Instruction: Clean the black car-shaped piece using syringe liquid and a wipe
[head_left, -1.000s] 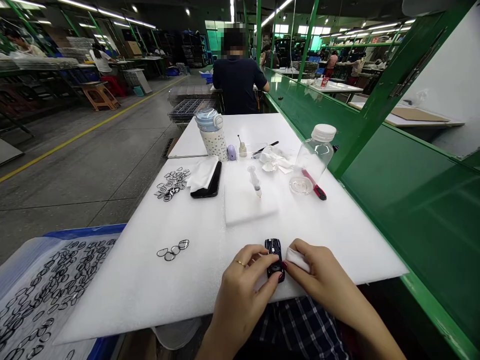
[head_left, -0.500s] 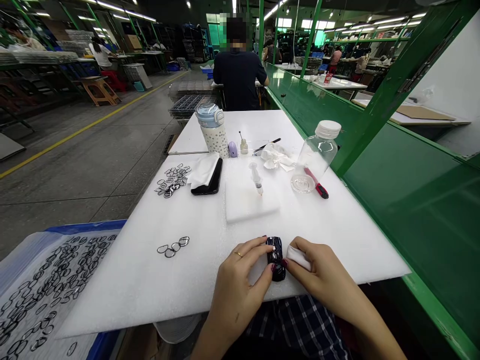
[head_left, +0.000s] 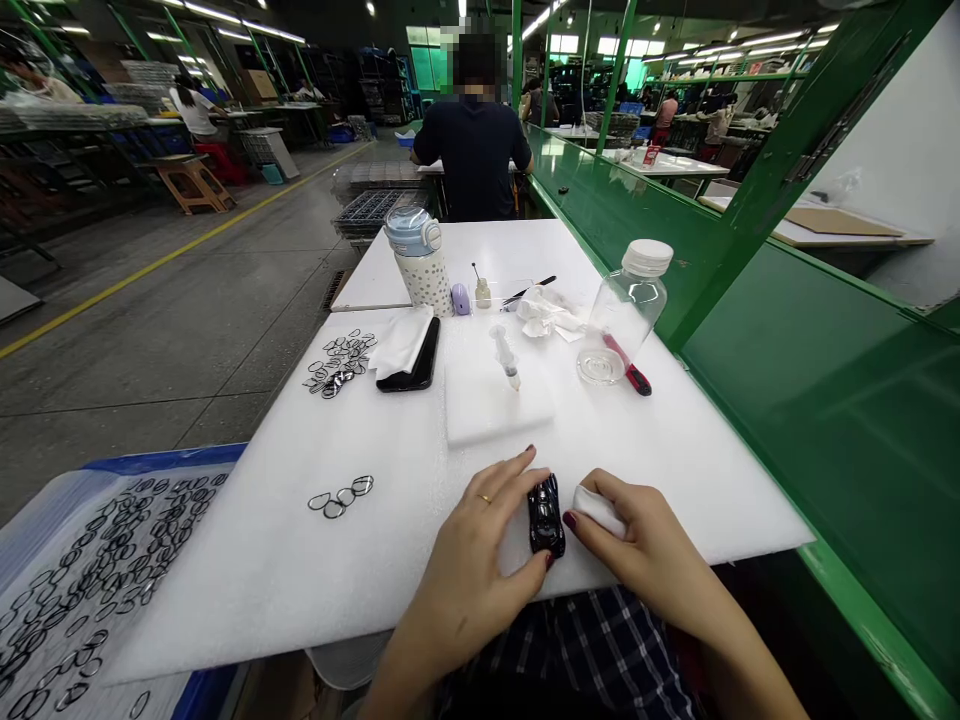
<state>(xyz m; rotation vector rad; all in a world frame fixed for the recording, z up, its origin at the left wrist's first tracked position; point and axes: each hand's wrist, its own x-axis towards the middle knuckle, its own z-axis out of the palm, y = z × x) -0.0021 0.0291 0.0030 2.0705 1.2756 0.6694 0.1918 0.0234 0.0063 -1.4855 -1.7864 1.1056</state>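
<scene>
The room is a large factory hall with a grey concrete floor crossed by a yellow painted line. Long fluorescent tube lights run along the dark ceiling. A slanted green metal post and a glossy green panel border the right side of the white foam-covered table. Ahead, a person in a dark shirt sits with their back turned. A low wooden stool stands at the far left.
</scene>
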